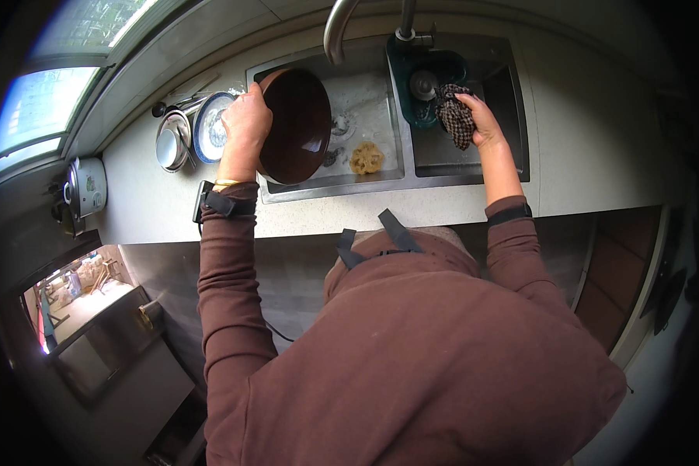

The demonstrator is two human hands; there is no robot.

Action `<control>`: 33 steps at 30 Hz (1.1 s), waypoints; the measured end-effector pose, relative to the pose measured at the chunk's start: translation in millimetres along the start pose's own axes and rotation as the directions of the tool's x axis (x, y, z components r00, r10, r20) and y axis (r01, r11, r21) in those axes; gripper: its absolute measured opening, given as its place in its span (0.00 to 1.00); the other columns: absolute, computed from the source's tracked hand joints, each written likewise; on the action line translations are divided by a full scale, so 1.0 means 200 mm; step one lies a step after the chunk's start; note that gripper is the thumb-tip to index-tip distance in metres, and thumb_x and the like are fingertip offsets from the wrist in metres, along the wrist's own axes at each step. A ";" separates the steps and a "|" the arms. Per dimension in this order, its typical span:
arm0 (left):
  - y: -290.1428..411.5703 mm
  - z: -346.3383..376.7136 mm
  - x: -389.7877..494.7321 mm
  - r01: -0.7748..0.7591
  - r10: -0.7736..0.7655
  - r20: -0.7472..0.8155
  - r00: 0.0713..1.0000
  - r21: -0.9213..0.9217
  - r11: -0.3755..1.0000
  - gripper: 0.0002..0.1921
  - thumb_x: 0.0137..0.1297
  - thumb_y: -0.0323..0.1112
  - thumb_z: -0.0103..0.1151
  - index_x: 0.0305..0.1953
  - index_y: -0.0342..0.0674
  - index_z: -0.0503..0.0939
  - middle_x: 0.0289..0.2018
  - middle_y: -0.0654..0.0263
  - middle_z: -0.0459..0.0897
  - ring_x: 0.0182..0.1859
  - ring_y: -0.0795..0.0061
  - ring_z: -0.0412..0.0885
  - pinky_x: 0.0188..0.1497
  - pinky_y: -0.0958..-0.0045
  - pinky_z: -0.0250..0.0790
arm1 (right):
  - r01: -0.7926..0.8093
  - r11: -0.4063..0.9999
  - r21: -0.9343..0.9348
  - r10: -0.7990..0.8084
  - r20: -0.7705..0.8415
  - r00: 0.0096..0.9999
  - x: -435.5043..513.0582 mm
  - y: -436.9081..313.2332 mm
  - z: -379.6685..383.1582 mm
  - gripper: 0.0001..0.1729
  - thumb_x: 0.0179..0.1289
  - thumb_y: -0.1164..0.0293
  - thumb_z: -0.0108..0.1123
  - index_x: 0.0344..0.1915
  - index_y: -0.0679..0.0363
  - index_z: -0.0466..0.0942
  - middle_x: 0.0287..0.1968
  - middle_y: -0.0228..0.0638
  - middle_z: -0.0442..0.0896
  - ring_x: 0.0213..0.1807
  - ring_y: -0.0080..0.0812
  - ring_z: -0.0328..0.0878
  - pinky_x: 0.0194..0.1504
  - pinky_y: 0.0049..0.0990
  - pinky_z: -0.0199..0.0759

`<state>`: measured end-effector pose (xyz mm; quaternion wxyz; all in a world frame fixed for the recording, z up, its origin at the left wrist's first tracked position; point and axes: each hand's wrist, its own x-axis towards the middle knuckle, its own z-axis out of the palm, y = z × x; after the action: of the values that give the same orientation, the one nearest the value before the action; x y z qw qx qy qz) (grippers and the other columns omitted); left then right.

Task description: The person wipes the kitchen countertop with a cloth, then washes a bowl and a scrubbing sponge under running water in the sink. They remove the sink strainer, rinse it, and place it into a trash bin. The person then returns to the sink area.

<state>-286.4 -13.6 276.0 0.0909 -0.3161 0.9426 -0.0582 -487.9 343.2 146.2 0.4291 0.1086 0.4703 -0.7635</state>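
My left hand (248,119) grips the rim of a large brown bowl (297,128), which is tilted on its side over the left edge of the larger sink basin (378,105). In my right hand (482,122) is a bunched dark checked cloth (457,116), held above the smaller basin (442,163). Beside that cloth a green strainer basket (408,108) sits around the small basin's left part. A yellowish sponge-like piece (366,158) lies on the floor of the larger basin, near white suds.
Left of the sink stand a blue-rimmed plate (211,129), a small white bowl (168,149) in a larger dish, and utensils. A steel faucet (336,35) reaches over the sink from the back. A white rice cooker (88,185) stands at the counter's left end.
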 end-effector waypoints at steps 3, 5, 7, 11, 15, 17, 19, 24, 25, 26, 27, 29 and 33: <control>0.00 0.00 -0.01 -0.019 0.018 0.011 1.000 0.023 1.000 0.12 0.60 0.29 0.45 0.44 0.37 0.74 0.37 0.48 0.83 0.42 0.48 0.82 0.44 0.53 0.73 | -0.004 1.000 0.030 0.003 0.038 0.999 -0.10 0.04 -0.03 0.09 0.61 0.72 0.57 0.41 0.62 0.76 0.35 0.37 0.84 0.33 0.32 0.83 0.34 0.29 0.81; 0.00 -0.01 -0.03 -0.024 0.024 0.006 1.000 0.016 1.000 0.12 0.60 0.29 0.45 0.43 0.37 0.74 0.37 0.48 0.83 0.42 0.48 0.82 0.44 0.53 0.73 | -0.006 0.998 0.060 0.004 0.037 0.999 -0.15 0.06 -0.05 0.09 0.62 0.71 0.57 0.41 0.62 0.76 0.34 0.37 0.83 0.33 0.32 0.84 0.32 0.30 0.81; -0.01 -0.02 -0.04 -0.020 0.020 0.010 1.000 0.024 1.000 0.12 0.60 0.29 0.45 0.43 0.36 0.74 0.37 0.48 0.83 0.42 0.48 0.82 0.45 0.53 0.73 | -0.019 0.995 0.099 0.012 0.075 0.997 -0.19 0.09 -0.07 0.09 0.62 0.71 0.57 0.41 0.62 0.76 0.34 0.37 0.83 0.33 0.32 0.84 0.32 0.31 0.81; -0.05 -0.02 -0.06 0.020 -0.020 0.000 1.000 -0.008 1.000 0.18 0.59 0.28 0.42 0.51 0.37 0.74 0.40 0.47 0.82 0.43 0.48 0.81 0.45 0.54 0.72 | -0.081 0.979 0.188 0.078 0.022 0.997 -0.23 0.14 -0.09 0.10 0.63 0.68 0.57 0.41 0.63 0.77 0.35 0.38 0.84 0.33 0.33 0.84 0.33 0.28 0.82; -0.12 0.03 -0.05 0.073 -0.073 0.041 0.997 -0.010 0.997 0.22 0.57 0.29 0.42 0.55 0.42 0.73 0.42 0.47 0.82 0.44 0.49 0.81 0.47 0.54 0.72 | -0.116 0.928 0.354 0.094 0.078 0.993 -0.24 0.17 -0.11 0.11 0.64 0.66 0.58 0.40 0.62 0.78 0.37 0.39 0.84 0.35 0.31 0.84 0.35 0.26 0.82; -0.18 0.07 -0.05 0.069 -0.071 -0.035 0.997 -0.067 0.995 0.22 0.55 0.29 0.45 0.54 0.41 0.74 0.39 0.46 0.82 0.42 0.50 0.82 0.45 0.57 0.73 | -0.130 0.920 0.370 0.093 0.116 0.989 -0.24 0.17 -0.13 0.13 0.64 0.63 0.59 0.41 0.62 0.78 0.38 0.39 0.84 0.35 0.31 0.84 0.36 0.26 0.82; -0.23 0.14 -0.07 0.125 -0.128 0.000 0.992 -0.209 0.970 0.23 0.53 0.29 0.48 0.53 0.40 0.75 0.38 0.46 0.82 0.41 0.52 0.82 0.44 0.59 0.73 | -0.164 0.907 0.388 0.094 0.194 0.977 -0.23 0.18 -0.14 0.14 0.64 0.62 0.60 0.41 0.62 0.78 0.39 0.39 0.84 0.37 0.32 0.84 0.38 0.27 0.82; -0.39 0.36 -0.36 0.506 -0.255 0.451 0.856 -0.832 0.229 0.19 0.48 0.23 0.52 0.46 0.34 0.76 0.28 0.59 0.81 0.25 0.70 0.78 0.20 0.70 0.71 | -0.108 0.911 0.398 0.036 0.183 0.982 -0.22 0.19 -0.18 0.18 0.67 0.59 0.55 0.45 0.63 0.77 0.44 0.41 0.83 0.41 0.34 0.83 0.38 0.30 0.81; -0.37 0.42 -0.45 0.499 -0.297 0.449 0.843 -0.859 0.118 0.17 0.48 0.21 0.51 0.44 0.34 0.75 0.27 0.61 0.80 0.23 0.70 0.78 0.20 0.71 0.72 | -0.077 0.926 0.371 0.023 0.148 0.989 -0.22 0.20 -0.18 0.20 0.68 0.57 0.52 0.48 0.62 0.76 0.44 0.41 0.83 0.39 0.33 0.84 0.31 0.29 0.83; -0.35 0.47 -0.56 0.525 -0.337 0.503 0.796 -0.851 -0.030 0.16 0.48 0.19 0.50 0.43 0.34 0.75 0.28 0.61 0.79 0.22 0.71 0.77 0.19 0.72 0.72 | -0.078 0.934 0.349 0.034 0.130 0.991 -0.23 0.19 -0.18 0.21 0.69 0.56 0.52 0.47 0.64 0.76 0.45 0.41 0.83 0.40 0.32 0.84 0.31 0.30 0.82; -0.31 0.52 -0.65 0.530 -0.329 0.557 0.763 -0.830 -0.174 0.16 0.48 0.19 0.49 0.42 0.34 0.75 0.27 0.62 0.78 0.22 0.72 0.77 0.18 0.73 0.72 | -0.087 0.918 0.386 0.051 0.102 0.993 -0.23 0.19 -0.17 0.22 0.69 0.57 0.51 0.48 0.64 0.76 0.47 0.41 0.82 0.42 0.34 0.83 0.36 0.31 0.82; -0.23 0.57 -0.81 0.496 -0.340 0.559 0.756 -0.829 -0.258 0.16 0.49 0.19 0.49 0.43 0.35 0.74 0.27 0.64 0.78 0.22 0.75 0.76 0.18 0.76 0.72 | -0.085 0.923 0.376 0.048 0.108 0.993 -0.24 0.18 -0.13 0.19 0.69 0.59 0.53 0.48 0.64 0.77 0.46 0.41 0.83 0.44 0.36 0.82 0.48 0.32 0.78; -0.14 0.62 -0.96 0.407 -0.420 0.538 0.730 -0.837 -0.366 0.13 0.50 0.20 0.52 0.39 0.40 0.74 0.26 0.71 0.77 0.21 0.83 0.72 0.15 0.85 0.59 | -0.159 0.931 0.330 0.062 0.286 0.956 -0.23 0.18 0.12 0.19 0.70 0.60 0.51 0.51 0.62 0.75 0.48 0.38 0.82 0.47 0.33 0.81 0.49 0.30 0.76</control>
<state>-93.1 74.8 186.0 -0.2086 -0.5910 0.4582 0.6303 -427.8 341.2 162.9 0.5061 0.1042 0.2572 -0.8166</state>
